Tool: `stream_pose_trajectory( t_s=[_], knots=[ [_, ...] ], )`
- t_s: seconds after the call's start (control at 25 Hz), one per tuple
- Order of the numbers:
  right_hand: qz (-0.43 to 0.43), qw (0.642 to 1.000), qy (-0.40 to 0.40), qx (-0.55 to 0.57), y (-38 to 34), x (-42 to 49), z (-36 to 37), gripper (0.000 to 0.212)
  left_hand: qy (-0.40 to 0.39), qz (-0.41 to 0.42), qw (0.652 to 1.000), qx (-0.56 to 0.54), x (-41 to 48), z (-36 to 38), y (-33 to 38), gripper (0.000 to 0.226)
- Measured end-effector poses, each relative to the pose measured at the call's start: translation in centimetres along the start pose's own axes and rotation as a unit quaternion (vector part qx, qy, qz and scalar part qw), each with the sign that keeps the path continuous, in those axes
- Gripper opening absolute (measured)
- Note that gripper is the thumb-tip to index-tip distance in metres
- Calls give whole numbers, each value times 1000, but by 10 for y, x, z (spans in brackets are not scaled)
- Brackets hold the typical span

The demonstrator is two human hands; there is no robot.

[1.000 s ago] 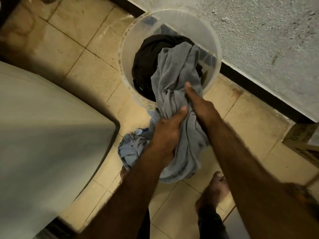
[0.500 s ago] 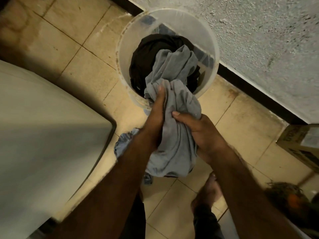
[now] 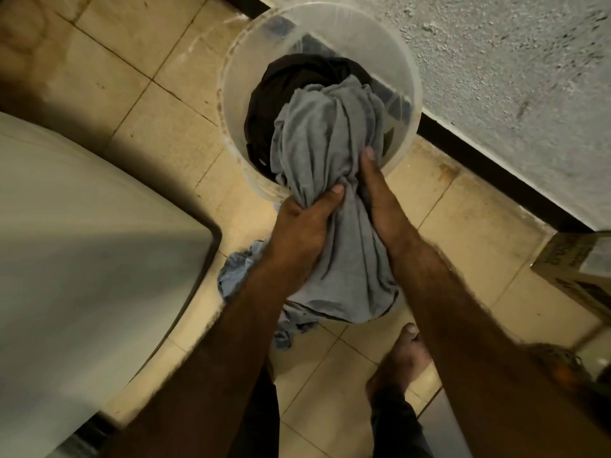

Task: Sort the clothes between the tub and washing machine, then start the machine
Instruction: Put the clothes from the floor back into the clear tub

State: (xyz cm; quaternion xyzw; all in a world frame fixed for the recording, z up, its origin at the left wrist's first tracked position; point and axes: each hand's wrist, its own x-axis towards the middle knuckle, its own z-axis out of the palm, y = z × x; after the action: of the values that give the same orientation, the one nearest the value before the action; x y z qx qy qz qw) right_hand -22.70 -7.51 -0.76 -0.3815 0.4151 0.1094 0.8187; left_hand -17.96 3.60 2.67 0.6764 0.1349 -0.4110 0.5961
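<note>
A: Hands first. What did they have?
B: Left hand (image 3: 304,233) was curled tight round the bunched middle of the grey garment (image 3: 327,137), thumb across the front. Half a second before, its fingers lay straight up the cloth toward the rim, so the grip was new
A: And the right?
B: Right hand (image 3: 380,206) had swapped the other way, from a closed hold to lying along the cloth's right side. The one finger in view was straight and pointed into the tub (image 3: 231,94). Other fingers were hidden behind the cloth
A: Where was the garment itself?
B: Top end was inside the tub, heaped on the dark clothes (image 3: 281,90). Lower end came over the near rim and hung outside. The heap in the tub looked bulkier than a second earlier
A: Meaning?
B: Likely this piece was bound for the tub and partly fed in. A blue garment (image 3: 238,276) lay on the tiles beside the washing machine (image 3: 82,252), apparently unsorted, and starting the machine still lay ahead
</note>
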Motion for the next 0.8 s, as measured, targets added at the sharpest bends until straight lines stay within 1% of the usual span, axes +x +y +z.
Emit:
stream_pose_trajectory(
  t_s=[0.04,0.08,0.12,0.16,0.24,0.28,0.36,0.4,0.44,0.48,0.52,0.56,0.6,0.68,0.72,0.8],
  knots=[
    [8,1000,-9,-7,13,-7,-6,72,19,1,1000,-14,7,-1,7,42],
    [9,999,-32,-3,25,-14,-11,63,27,4,999,-17,15,-3,12,41],
    [9,998,-60,10,35,-20,-13,53,37,7,999,4,21,-3,14,41],
    [17,997,-78,18,40,-25,-11,51,44,15,998,31,26,-3,13,40],
    [23,997,-69,-2,42,-29,-5,56,51,44,995,76,33,-2,9,30],
    [15,998,-56,-10,41,-28,-2,49,62,57,992,91,36,-4,8,26],
    [-14,999,-27,-19,35,-27,3,16,77,47,991,95,44,-12,2,28],
    [-29,999,-14,-21,31,-27,7,6,66,24,994,80,45,-17,1,29],
    [-40,999,-2,-21,26,-27,10,9,35,-11,998,48,44,-22,0,35],
    [-42,999,7,-18,22,-27,11,14,-13,-49,999,1,41,-26,-3,47],
    [-41,999,20,-14,15,-25,13,22,-65,-73,994,-53,35,-28,-6,58],
    [-43,998,34,-9,8,-23,15,29,-104,-82,986,-99,26,-27,-10,63],
    [-48,998,50,-7,0,-19,16,33,-122,-87,980,-129,15,-25,-15,63],
    [-49,995,81,-17,-12,-9,19,39,-119,-104,976,-153,-4,-20,-24,64],
    [-48,994,90,-26,-15,-4,19,40,-119,-123,974,-147,-12,-17,-25,63],
    [-36,992,111,-51,-17,3,21,45,-117,-115,983,-80,-21,-14,-25,52]
  ],
)
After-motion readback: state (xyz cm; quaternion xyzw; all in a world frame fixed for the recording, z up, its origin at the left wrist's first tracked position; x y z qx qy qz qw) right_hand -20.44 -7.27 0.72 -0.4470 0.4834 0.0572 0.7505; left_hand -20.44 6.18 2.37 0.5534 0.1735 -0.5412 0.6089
